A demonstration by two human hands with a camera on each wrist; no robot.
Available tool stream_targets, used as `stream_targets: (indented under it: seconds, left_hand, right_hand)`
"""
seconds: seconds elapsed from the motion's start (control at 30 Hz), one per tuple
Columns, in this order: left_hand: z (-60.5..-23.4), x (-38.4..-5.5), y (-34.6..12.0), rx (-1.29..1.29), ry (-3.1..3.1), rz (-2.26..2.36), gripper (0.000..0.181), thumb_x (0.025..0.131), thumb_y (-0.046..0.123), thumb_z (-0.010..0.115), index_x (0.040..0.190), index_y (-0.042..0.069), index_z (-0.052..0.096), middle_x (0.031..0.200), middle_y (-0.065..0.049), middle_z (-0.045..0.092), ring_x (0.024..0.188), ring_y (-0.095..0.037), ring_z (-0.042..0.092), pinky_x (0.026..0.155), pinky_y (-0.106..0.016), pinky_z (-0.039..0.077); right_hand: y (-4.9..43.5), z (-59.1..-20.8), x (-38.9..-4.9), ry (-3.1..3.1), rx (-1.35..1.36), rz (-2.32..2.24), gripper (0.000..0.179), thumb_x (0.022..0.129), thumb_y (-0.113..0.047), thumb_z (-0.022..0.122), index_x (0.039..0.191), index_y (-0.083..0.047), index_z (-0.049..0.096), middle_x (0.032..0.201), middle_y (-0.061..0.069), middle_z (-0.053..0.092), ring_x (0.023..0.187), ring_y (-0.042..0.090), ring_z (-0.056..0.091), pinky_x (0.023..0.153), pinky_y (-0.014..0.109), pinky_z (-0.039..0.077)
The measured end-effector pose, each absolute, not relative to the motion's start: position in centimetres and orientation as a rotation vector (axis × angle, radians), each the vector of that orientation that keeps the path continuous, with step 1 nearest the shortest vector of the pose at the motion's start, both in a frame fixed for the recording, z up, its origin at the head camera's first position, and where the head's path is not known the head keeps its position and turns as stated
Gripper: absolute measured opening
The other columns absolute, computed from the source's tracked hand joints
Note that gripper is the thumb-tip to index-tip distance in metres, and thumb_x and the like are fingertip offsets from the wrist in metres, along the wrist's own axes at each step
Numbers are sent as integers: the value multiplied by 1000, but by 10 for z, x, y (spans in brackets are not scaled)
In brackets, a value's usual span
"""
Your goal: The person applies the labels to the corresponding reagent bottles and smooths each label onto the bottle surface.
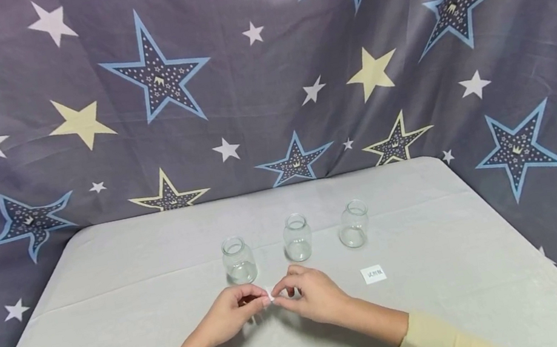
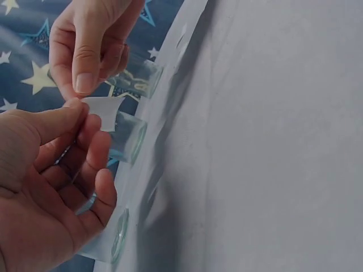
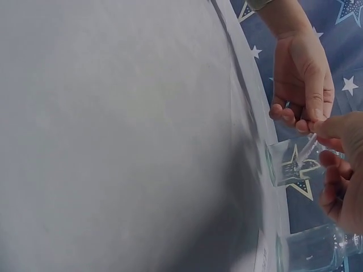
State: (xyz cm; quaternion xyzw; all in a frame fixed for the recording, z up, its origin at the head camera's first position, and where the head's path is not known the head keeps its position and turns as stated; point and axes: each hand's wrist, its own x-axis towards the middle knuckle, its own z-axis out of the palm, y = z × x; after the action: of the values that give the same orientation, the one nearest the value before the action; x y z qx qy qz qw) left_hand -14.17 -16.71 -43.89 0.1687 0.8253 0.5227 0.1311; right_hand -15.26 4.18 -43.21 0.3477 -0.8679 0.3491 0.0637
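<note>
A small white paper piece [image 2: 104, 111] is between the two hands, low above the table in front of the jars. My left hand [image 1: 234, 312] pinches one corner of it between thumb and forefinger, its other fingers loosely bent in the left wrist view. From the other side, my right hand [image 1: 314, 294] pinches at the same corner with thumb and forefinger. The paper's free part sticks out beyond the fingertips, seen nearly edge-on in the right wrist view. Just behind the left hand stands a clear glass jar [image 1: 240, 264], upright with an open mouth.
Two more open glass jars stand upright to the right, a middle jar [image 1: 297, 239] and a right jar [image 1: 353, 225]. A white card [image 1: 373, 274] with dark printed characters lies in front of the right jar. A pale cloth covers the table [image 1: 132, 321]; a star-patterned curtain [image 1: 238, 100] hangs behind.
</note>
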Motion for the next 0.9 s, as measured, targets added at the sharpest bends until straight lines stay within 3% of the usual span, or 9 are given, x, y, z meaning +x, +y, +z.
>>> stream_targets:
  seconds: [0.1, 0.43, 0.9]
  left_hand:
    - [-438, -142, -166, 490, 2394, 1529, 23, 89, 23, 63, 93, 0, 66, 79, -20, 62, 61, -10, 54, 53, -28, 49]
    - [-440, -143, -167, 528, 2417, 1585, 20, 87, 22, 65, 90, 3, 68, 74, -3, 61, 62, -8, 53, 53, -22, 45]
    - [-440, -143, -166, 611, 2418, 1629, 14, 88, 18, 64, 91, 4, 68, 79, -4, 62, 65, 0, 51, 58, -20, 45]
  right_hand:
    - [41, -431, -152, -2609, 1034, 1106, 11, 81, -23, 71, 89, -16, 73, 70, -3, 55, 60, 9, 50, 55, 10, 35]
    - [39, -431, -152, -2575, 1013, 1239, 8, 82, -20, 71, 87, -14, 73, 69, -4, 58, 60, -4, 41, 55, 11, 38]
    - [40, -431, -153, -2579, 972, 1385, 11, 81, -24, 73, 85, -14, 72, 70, -3, 60, 59, -1, 45, 54, 14, 41]
